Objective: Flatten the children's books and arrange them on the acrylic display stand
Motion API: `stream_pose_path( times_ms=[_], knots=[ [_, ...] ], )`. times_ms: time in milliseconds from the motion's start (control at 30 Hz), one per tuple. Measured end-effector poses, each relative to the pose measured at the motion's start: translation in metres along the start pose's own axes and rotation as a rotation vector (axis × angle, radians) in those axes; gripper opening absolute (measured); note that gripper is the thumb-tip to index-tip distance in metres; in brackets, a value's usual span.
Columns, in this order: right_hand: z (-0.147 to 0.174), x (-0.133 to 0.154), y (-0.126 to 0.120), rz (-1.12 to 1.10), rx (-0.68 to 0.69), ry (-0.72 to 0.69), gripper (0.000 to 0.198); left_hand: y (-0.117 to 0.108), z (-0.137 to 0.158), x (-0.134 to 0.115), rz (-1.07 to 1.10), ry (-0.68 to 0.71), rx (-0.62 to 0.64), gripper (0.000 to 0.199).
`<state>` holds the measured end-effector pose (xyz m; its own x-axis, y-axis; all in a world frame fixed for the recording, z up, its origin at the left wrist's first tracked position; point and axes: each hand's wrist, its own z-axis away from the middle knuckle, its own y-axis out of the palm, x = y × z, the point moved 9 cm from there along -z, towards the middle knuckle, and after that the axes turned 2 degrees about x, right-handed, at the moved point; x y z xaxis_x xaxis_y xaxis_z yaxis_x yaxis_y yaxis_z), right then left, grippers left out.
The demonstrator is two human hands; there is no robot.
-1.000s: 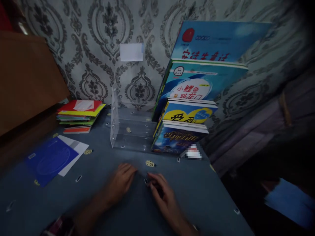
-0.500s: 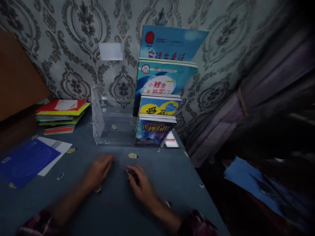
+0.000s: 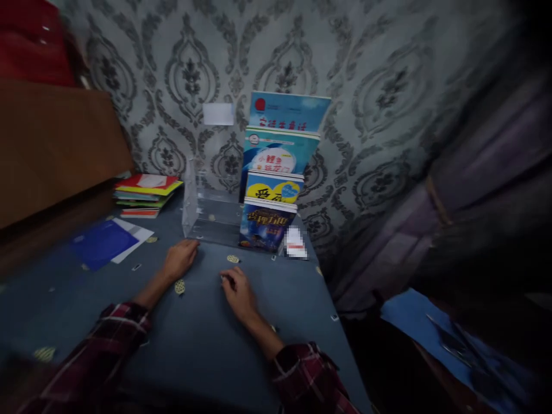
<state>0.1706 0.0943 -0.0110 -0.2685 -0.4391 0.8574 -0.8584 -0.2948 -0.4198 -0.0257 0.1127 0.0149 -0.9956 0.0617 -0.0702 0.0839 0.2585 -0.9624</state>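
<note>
My left hand [image 3: 181,260] rests on the tablecloth in front of an acrylic stepped stand [image 3: 190,198], fingers reaching forward, with nothing seen in it. To its right lies my right hand [image 3: 239,294], its fingers loosely bent and a gap showing between thumb and forefinger. Neither hand touches the books. On the stand's right side, several picture books rise in tiers: a dark blue book [image 3: 265,230] in front, a blue and yellow book [image 3: 276,187] behind it, then a teal book [image 3: 282,149], and a tall blue book [image 3: 293,109] at the back.
A stack of colourful books [image 3: 146,192] sits left of the stand. Nearer lies a blue booklet [image 3: 103,244] over a white sheet. A brown box [image 3: 56,149] stands at far left. A white blurred item [image 3: 295,244] is beside the books; a curtain [image 3: 397,241] hangs right.
The view has drawn back and turned left, so the books look smaller and more of my sleeves shows. Both hands stay on the table in much the same pose.
</note>
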Motion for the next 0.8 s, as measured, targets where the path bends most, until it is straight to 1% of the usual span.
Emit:
stream_pose_path(
  times_ms=[67,167,233,300,367,467,500,533,567,633,667,733,800],
  knots=[
    [-0.002,-0.004,-0.001,-0.039,-0.016,-0.009,0.025,0.000,0.002,0.000,-0.024,-0.016,0.020,0.030],
    [-0.004,-0.006,0.002,-0.062,0.018,-0.041,0.025,-0.001,0.007,0.007,-0.067,-0.037,0.059,0.027],
    [-0.004,-0.005,0.002,-0.062,0.020,-0.050,0.026,-0.004,0.013,0.018,-0.106,-0.063,0.078,0.025],
    [-0.004,-0.002,0.000,-0.041,0.017,-0.060,0.026,-0.012,0.019,0.033,-0.152,-0.099,0.083,0.025],
    [-0.003,0.002,-0.001,-0.003,0.013,-0.077,0.026,-0.024,0.025,0.054,-0.199,-0.148,0.067,0.028],
    [-0.001,0.006,-0.002,0.048,0.011,-0.087,0.026,-0.044,0.034,0.098,-0.252,-0.271,-0.001,0.039],
    [-0.001,0.006,-0.002,0.058,0.014,-0.078,0.027,-0.050,0.037,0.115,-0.262,-0.329,-0.031,0.043],
    [-0.001,0.004,-0.002,0.066,0.019,-0.063,0.027,-0.054,0.043,0.134,-0.262,-0.424,-0.061,0.046],
    [-0.002,0.003,-0.001,0.073,0.023,-0.046,0.027,-0.055,0.048,0.152,-0.252,-0.511,-0.064,0.051],
    [-0.002,-0.001,-0.002,0.086,0.021,-0.023,0.027,-0.045,0.057,0.182,-0.177,-0.642,0.002,0.061],
    [-0.002,-0.002,-0.002,0.091,0.017,-0.016,0.027,-0.038,0.061,0.192,-0.138,-0.689,0.040,0.066],
    [-0.002,-0.004,-0.003,0.098,0.009,-0.006,0.027,-0.026,0.063,0.203,-0.089,-0.723,0.102,0.071],
    [-0.002,-0.005,-0.003,0.093,0.010,0.001,0.027,-0.020,0.061,0.203,-0.079,-0.707,0.130,0.071]
  ],
)
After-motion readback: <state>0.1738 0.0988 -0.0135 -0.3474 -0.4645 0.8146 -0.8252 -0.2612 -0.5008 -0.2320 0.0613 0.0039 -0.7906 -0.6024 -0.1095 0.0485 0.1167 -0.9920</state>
